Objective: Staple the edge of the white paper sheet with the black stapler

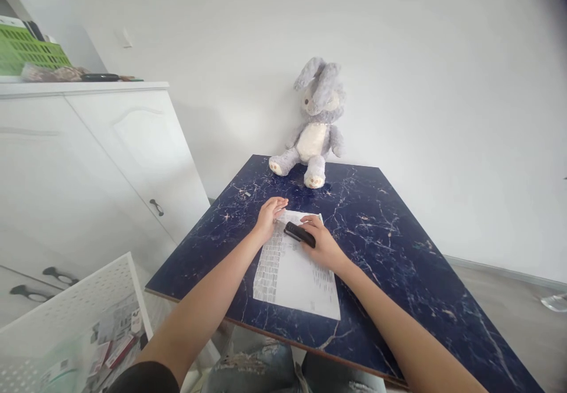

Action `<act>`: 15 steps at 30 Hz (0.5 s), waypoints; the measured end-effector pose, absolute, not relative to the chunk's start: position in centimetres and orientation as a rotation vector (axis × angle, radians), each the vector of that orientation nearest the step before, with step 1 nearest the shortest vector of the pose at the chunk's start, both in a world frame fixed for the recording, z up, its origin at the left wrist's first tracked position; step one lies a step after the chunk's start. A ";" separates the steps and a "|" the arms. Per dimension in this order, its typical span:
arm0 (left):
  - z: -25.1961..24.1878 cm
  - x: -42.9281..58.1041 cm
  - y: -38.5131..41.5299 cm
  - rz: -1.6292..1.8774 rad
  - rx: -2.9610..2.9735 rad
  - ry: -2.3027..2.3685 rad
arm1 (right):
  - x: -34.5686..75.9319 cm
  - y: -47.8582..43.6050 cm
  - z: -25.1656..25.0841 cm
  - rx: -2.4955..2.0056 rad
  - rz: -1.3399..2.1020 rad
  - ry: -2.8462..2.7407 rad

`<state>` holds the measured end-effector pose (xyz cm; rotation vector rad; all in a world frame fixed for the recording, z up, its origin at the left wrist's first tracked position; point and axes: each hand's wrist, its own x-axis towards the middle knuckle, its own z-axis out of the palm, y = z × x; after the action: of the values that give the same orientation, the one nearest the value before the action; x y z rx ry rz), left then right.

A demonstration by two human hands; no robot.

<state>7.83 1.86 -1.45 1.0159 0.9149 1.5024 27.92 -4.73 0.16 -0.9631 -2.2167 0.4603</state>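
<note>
A printed sheet of paper (305,281) lies on the dark blue marbled table (376,251) in front of me; I cannot tell whether it is one sheet or a stack. My right hand (321,242) is closed around a black stapler (300,234) above the upper part of the paper, its front end pointing left. At the paper's upper left edge rests my left hand (269,217), fingers stretched out and close to the stapler's front end. Whether the stapler's jaws touch the paper is hard to make out.
A grey plush rabbit (316,124) sits at the table's far edge against the wall. A small pale item (247,194) lies at the far left of the table. White cabinets (110,162) and a white perforated bin (80,292) with packages stand at the left.
</note>
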 end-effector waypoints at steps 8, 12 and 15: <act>-1.5 9.3 0.7 1.271 0.898 0.689 | 28.3 -5.0 1.1 -1.060 -0.326 -2.330; -1.6 9.8 0.3 1.227 0.930 0.666 | 28.2 -5.0 1.0 -1.058 -0.442 -2.406; -1.6 9.5 0.4 1.239 0.950 0.700 | 28.0 -5.2 1.2 -1.088 -0.451 -2.353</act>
<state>9.54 0.43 -1.64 0.9500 0.6995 1.2394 28.01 -5.19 1.18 -1.0878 -2.3533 -0.4507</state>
